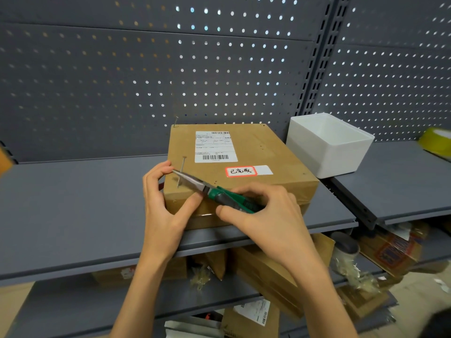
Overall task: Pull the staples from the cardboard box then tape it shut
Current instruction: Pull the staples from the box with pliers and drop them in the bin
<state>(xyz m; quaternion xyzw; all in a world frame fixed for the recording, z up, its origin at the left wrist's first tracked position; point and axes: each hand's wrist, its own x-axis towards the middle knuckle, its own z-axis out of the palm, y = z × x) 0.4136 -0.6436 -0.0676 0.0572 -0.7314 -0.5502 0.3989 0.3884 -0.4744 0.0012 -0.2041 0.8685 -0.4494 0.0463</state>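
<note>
A brown cardboard box [246, 176] with a white shipping label and a red-bordered sticker lies on the grey shelf [73, 203]. A long nail-like pin [181, 173] stands upright out of its near left top, and another sticks up at the far left corner [175, 121]. My right hand [266, 215] grips the green handles of needle-nose pliers [212, 189], whose jaws reach left to the near pin. My left hand [163, 203] grips the box's near left corner, thumb on the front face, fingers curled round the left side.
A white plastic bin [329, 145] stands right of the box on the shelf. A yellow tape roll [436, 140] sits at the far right edge. Grey pegboard backs the shelves. Below lie several cardboard boxes [268, 272] and plastic scraps.
</note>
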